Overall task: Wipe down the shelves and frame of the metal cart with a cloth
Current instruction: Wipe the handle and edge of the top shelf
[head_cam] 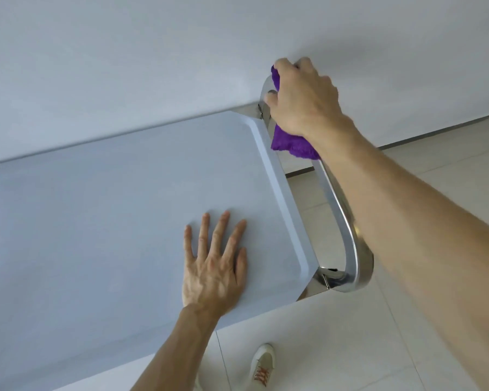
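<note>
The metal cart's top shelf [110,210] fills the left and middle of the view, a flat grey tray with a raised rim. A curved steel handle [347,230] runs along its right end. My right hand [299,100] grips a purple cloth [291,145] wrapped round the far end of that handle, close to the wall. Part of the cloth hangs below my wrist. My left hand [215,266] rests flat on the shelf near its right rim, fingers spread and straight.
A white wall [153,66] stands right behind the cart's far edge. Pale floor tiles [407,320] lie to the right and in front. One white shoe with orange laces [261,365] shows below the shelf's near edge.
</note>
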`<action>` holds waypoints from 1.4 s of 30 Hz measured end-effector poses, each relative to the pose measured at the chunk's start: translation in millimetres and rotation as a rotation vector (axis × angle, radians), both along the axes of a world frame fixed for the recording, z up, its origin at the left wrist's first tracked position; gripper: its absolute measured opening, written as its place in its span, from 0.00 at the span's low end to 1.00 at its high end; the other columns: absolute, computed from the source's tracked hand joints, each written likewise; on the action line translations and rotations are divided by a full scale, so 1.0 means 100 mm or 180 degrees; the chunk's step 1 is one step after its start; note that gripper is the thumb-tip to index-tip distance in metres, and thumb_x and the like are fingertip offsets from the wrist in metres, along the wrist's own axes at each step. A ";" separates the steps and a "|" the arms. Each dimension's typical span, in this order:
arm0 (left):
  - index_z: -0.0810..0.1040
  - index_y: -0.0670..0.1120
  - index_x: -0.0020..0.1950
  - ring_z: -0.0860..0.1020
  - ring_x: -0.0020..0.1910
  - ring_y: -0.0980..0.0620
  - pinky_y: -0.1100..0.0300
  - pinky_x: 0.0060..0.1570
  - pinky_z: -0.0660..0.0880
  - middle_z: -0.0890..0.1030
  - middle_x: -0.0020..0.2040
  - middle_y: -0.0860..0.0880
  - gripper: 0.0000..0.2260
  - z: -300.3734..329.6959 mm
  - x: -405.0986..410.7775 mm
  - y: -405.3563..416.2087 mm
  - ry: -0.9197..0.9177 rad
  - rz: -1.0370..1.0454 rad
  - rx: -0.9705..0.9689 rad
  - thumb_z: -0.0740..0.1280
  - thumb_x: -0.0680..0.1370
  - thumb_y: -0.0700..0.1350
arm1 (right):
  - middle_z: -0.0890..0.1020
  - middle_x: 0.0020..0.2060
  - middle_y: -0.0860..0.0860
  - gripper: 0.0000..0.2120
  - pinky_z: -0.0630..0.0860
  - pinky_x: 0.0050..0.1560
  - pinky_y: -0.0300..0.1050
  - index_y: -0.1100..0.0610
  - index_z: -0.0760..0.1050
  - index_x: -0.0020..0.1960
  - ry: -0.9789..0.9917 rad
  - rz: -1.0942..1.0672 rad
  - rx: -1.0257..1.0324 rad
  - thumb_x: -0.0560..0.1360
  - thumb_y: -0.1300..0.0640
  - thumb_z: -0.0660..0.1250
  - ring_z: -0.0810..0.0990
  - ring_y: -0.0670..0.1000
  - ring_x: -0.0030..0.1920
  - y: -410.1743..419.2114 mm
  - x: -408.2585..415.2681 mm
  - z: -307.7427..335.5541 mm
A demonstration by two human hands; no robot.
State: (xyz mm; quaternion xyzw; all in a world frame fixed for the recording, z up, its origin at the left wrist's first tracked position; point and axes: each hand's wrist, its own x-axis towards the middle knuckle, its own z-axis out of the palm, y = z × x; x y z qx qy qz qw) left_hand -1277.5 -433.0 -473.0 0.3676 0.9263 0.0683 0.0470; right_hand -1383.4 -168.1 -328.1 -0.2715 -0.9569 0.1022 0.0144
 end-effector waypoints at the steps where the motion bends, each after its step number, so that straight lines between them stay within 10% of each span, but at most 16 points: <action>1: 0.62 0.54 0.78 0.52 0.79 0.42 0.36 0.74 0.51 0.61 0.79 0.48 0.23 0.00 0.00 0.00 -0.0006 -0.0005 0.0003 0.53 0.81 0.53 | 0.73 0.63 0.57 0.21 0.70 0.51 0.53 0.55 0.68 0.68 -0.0108 0.0008 -0.0119 0.78 0.49 0.62 0.76 0.65 0.57 0.07 -0.13 0.00; 16: 0.60 0.56 0.78 0.52 0.79 0.43 0.36 0.75 0.49 0.60 0.79 0.49 0.23 -0.03 -0.01 0.01 -0.0032 -0.0002 -0.0037 0.52 0.81 0.54 | 0.59 0.77 0.53 0.30 0.70 0.43 0.52 0.50 0.56 0.78 0.0323 0.0119 0.0424 0.78 0.54 0.61 0.77 0.63 0.53 -0.38 0.99 -0.04; 36: 0.57 0.55 0.78 0.50 0.79 0.41 0.37 0.74 0.44 0.58 0.79 0.49 0.24 -0.01 0.04 -0.04 0.0080 -0.0033 0.0049 0.44 0.82 0.55 | 0.79 0.62 0.50 0.24 0.73 0.53 0.34 0.58 0.69 0.72 0.2373 -0.0909 -0.0020 0.77 0.56 0.68 0.78 0.48 0.59 -0.98 2.29 -0.59; 42: 0.61 0.52 0.77 0.54 0.77 0.37 0.34 0.73 0.48 0.62 0.78 0.46 0.25 -0.06 0.06 -0.04 0.0340 -0.0166 0.0201 0.43 0.82 0.53 | 0.80 0.62 0.51 0.23 0.79 0.57 0.51 0.58 0.69 0.71 0.3171 -0.1022 -0.0058 0.78 0.54 0.66 0.81 0.52 0.58 -1.06 2.43 -0.97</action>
